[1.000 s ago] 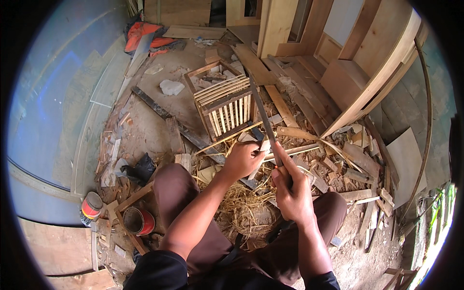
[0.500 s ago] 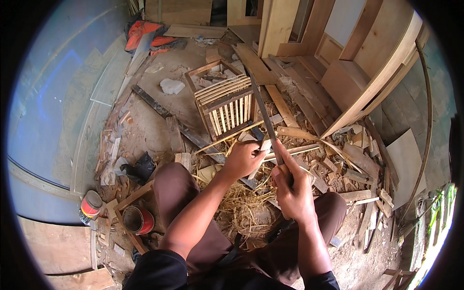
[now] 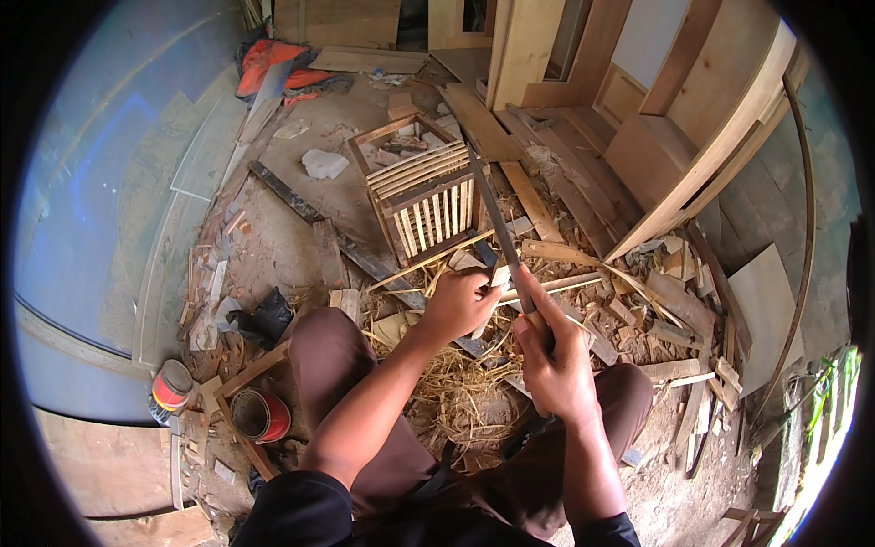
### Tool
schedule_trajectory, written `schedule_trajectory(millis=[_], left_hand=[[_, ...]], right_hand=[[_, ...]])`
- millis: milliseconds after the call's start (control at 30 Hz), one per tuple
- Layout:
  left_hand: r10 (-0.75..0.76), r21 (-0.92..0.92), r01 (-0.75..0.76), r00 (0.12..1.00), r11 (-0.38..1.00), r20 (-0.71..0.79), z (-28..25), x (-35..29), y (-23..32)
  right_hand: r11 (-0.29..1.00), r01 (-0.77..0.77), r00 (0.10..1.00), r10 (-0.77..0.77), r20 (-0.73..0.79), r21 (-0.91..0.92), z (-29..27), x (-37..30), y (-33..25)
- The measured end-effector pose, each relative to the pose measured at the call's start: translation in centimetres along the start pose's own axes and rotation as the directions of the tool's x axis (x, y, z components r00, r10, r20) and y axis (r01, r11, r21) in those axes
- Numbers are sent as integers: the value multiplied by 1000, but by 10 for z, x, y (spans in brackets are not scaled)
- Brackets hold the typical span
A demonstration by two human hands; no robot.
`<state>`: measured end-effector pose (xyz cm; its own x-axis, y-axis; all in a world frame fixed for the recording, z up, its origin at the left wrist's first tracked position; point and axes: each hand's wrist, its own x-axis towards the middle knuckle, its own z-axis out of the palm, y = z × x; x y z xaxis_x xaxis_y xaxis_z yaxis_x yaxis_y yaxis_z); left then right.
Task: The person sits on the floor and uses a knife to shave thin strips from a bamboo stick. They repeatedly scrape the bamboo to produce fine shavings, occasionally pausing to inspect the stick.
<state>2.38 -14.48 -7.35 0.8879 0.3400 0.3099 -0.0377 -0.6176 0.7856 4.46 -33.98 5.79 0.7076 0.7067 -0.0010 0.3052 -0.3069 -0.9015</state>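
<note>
My right hand (image 3: 554, 360) is closed round the handle of a machete, its index finger stretched along the back of the long dark blade (image 3: 497, 214). The blade points away from me and slightly left. My left hand (image 3: 460, 299) grips a short pale strip of wood (image 3: 500, 275), which meets the blade near the handle. Just beyond the hands stands a small slatted wooden cage (image 3: 428, 196) with dark framing and pale bars. Below them, between my legs, lies a heap of curled shavings (image 3: 465, 392).
Wood scraps (image 3: 670, 305) litter the right side. A dark plank (image 3: 305, 210) lies to the left of the cage. Two red tins, one open (image 3: 260, 415) and one farther left (image 3: 172, 383), stand by my left knee. A wooden cabinet frame (image 3: 702, 137) rises at the far right.
The machete's blade has swung very slightly to the left. Both hands stay in nearly the same place with the same holds.
</note>
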Motion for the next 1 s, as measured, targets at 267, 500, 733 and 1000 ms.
schedule_trajectory(millis=[267, 500, 733, 1000], left_hand=[[61, 73, -58, 997, 996, -45, 9, -3, 0], [16, 94, -16, 1000, 995, 3, 0, -6, 17], [79, 227, -70, 996, 971, -29, 2, -10, 15], [155, 201, -129, 981, 971, -120, 5, -13, 21]], right_hand=[[999, 24, 999, -25, -23, -39, -6, -3, -5], [997, -19, 999, 20, 25, -70, -15, -3, -14], [990, -8, 995, 21, 95, -137, -25, -4, -24], [926, 115, 993, -113, 26, -359, -31, -3, -17]])
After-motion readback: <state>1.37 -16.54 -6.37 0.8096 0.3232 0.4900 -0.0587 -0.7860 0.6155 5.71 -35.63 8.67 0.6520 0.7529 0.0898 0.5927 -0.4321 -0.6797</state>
